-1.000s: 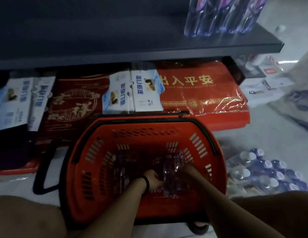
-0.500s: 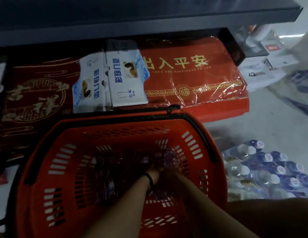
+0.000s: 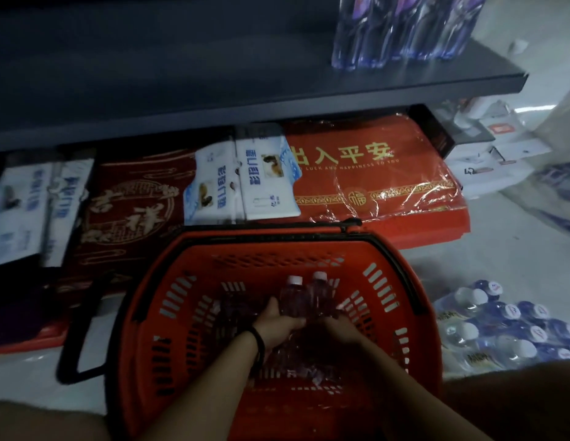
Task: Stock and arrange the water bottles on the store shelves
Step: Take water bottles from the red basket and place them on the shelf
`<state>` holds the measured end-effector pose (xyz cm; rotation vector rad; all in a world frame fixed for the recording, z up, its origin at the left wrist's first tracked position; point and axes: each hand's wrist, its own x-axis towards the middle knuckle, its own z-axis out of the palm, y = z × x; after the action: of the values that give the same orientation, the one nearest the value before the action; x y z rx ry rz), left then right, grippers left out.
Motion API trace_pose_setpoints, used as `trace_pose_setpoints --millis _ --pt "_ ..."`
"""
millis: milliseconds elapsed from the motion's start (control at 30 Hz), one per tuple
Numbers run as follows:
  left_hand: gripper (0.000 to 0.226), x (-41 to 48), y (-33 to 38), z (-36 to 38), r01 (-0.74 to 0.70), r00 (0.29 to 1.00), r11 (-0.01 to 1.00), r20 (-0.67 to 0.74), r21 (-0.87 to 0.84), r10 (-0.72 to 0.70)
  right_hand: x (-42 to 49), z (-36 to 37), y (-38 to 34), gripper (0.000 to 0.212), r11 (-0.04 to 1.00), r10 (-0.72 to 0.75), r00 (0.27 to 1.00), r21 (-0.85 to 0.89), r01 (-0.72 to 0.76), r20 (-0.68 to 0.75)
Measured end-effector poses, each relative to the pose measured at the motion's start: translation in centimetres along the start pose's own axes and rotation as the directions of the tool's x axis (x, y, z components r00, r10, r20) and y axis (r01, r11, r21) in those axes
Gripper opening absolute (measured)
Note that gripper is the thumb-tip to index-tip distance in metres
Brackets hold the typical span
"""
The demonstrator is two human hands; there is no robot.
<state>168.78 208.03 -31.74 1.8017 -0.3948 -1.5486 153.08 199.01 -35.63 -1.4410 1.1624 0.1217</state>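
Both my hands are down inside a red shopping basket (image 3: 385, 262) on the floor. My left hand (image 3: 275, 324) grips a clear water bottle (image 3: 291, 297) with a pale cap. My right hand (image 3: 336, 329) grips a second bottle (image 3: 320, 294) right beside the first, and both caps point away from me. More bottles lie dim in the basket bottom (image 3: 236, 313). Several purple-labelled bottles (image 3: 401, 30) stand on the dark shelf (image 3: 213, 100) above, at its right end.
Red doormats (image 3: 372, 183) and white packets (image 3: 261, 183) fill the bottom shelf behind the basket. A shrink-wrapped pack of water bottles (image 3: 506, 326) lies on the floor to the right. White boxes (image 3: 500, 154) sit past the shelf end. The basket's black handle (image 3: 76, 329) sticks out left.
My hands have gathered two bottles and raised them slightly, caps now visible. The view tilted down and back up, bringing the shelf bottles into sight again.
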Motion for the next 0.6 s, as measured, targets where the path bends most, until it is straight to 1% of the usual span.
trace_pose_setpoints --millis 33,67,100,133,167,233,300,333,400,433,500,533,600 --pt "0.066 -1.1 0.4 -0.6 -0.05 0.999 0.998 0.0 0.024 0.05 -1.1 0.0 -1.1 0.046 0.997 0.009 1.0 0.076 -0.008 -0.015" --pt "0.063 -2.1 0.7 -1.3 -0.1 0.995 0.994 -0.002 0.041 0.1 -1.9 -0.1 -2.0 0.038 0.987 0.014 0.999 0.162 -0.006 -0.044" --pt "0.062 -3.2 1.1 -1.9 -0.15 0.989 0.987 -0.006 0.059 0.151 -3.1 -0.2 -3.0 0.024 0.98 -0.009 0.999 0.2 0.017 -0.038" --pt "0.061 -4.3 1.6 -2.4 -0.195 0.98 0.979 -0.013 0.056 0.196 -4.2 -0.2 -4.4 0.019 0.971 -0.058 0.998 0.23 0.063 -0.028" --pt "0.06 -5.6 2.2 -3.0 -0.237 0.971 0.971 -0.018 0.04 0.238 -5.4 -0.3 -5.8 0.022 0.959 -0.124 0.992 0.254 0.122 -0.01" --pt "0.057 -8.5 4.0 -4.0 -0.314 0.949 0.949 -0.032 -0.005 0.314 -8.6 0.0 -9.4 0.017 0.919 -0.232 0.972 0.331 0.212 0.021" --pt "0.061 -11.4 6.2 -5.2 -0.373 0.927 0.927 -0.055 -0.031 0.371 -10.9 0.0 -12.5 0.036 0.887 -0.32 0.947 0.357 0.292 0.021" --pt "0.063 -12.9 7.4 -5.8 -0.392 0.919 0.919 -0.054 -0.041 0.39 -12.1 0.0 -14.0 0.039 0.872 -0.36 0.932 0.369 0.321 0.038" --pt "0.063 -15.5 9.9 -7.2 -0.443 0.896 0.896 -0.046 -0.036 0.441 -13.7 -0.6 -16.9 0.045 0.845 -0.394 0.916 0.421 0.33 0.075" --pt "0.06 -16.8 11.1 -7.9 -0.471 0.882 0.882 -0.048 -0.033 0.469 -14.5 -0.9 -18.4 0.049 0.838 -0.411 0.905 0.433 0.331 0.104" --pt "0.04 -19.1 13.5 -9.3 -0.519 0.854 0.854 -0.073 -0.039 0.516 -15.9 -1.8 -21.7 0.047 0.834 -0.466 0.87 0.409 0.371 0.161" --pt "0.03 -20.1 14.6 -10.0 -0.541 0.84 0.839 -0.079 -0.047 0.537 -16.3 -2.2 -23.2 0.042 0.832 -0.497 0.853 0.367 0.416 0.159" --pt "0.028 -21.3 16.7 -11.7 -0.583 0.809 0.812 -0.107 -0.024 0.577 -17.3 -2.7 -26.7 0.037 0.816 -0.552 0.826 0.278 0.507 0.115"
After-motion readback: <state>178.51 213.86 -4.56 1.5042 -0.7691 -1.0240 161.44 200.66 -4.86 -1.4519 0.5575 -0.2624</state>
